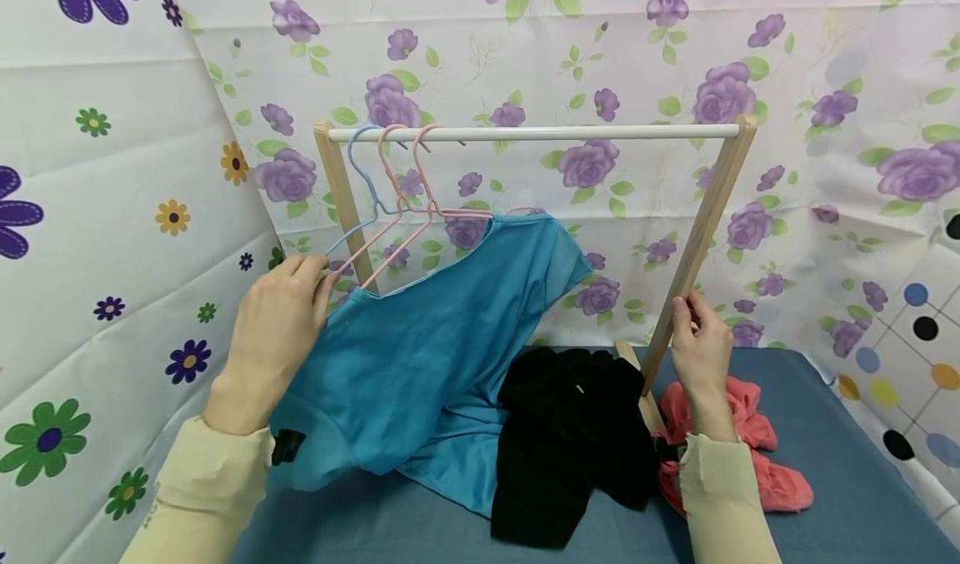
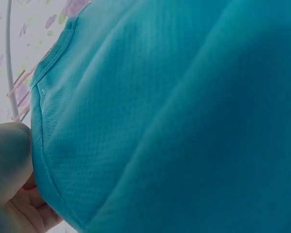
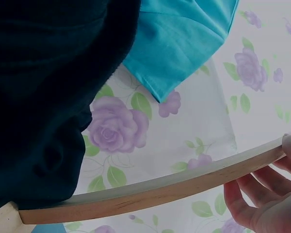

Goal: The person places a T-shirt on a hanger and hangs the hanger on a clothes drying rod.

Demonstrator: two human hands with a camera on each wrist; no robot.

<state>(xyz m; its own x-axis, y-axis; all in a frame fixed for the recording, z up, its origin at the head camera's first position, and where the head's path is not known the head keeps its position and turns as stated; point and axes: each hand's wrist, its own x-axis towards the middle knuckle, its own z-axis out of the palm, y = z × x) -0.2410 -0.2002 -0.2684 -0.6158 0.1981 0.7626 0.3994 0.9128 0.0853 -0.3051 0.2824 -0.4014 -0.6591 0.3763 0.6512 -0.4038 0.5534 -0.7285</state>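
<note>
A blue short-sleeved shirt (image 1: pixel 420 347) hangs slanted from the front pink hanger (image 1: pixel 420 243), its right shoulder higher than its left. My left hand (image 1: pixel 288 310) pinches the shirt at its left shoulder, close to the ends of a second pink hanger (image 1: pixel 386 152) and a blue hanger (image 1: pixel 360 160). In the left wrist view the thumb lies along the shirt's edge (image 2: pixel 38 121), and the fingers are partly hidden behind the cloth. With thumb and fingers, my right hand (image 1: pixel 703 343) grips the wooden right post (image 1: pixel 701 222) of the clothes rack.
The hangers hook over the left end of the white rail (image 1: pixel 562 132). A black garment (image 1: pixel 573 439) lies heaped on the blue-grey table (image 1: pixel 840 447) by the right post's foot. A coral garment (image 1: pixel 776 476) lies right of it. Flowered cloth (image 1: pixel 510 56) stands behind the rack.
</note>
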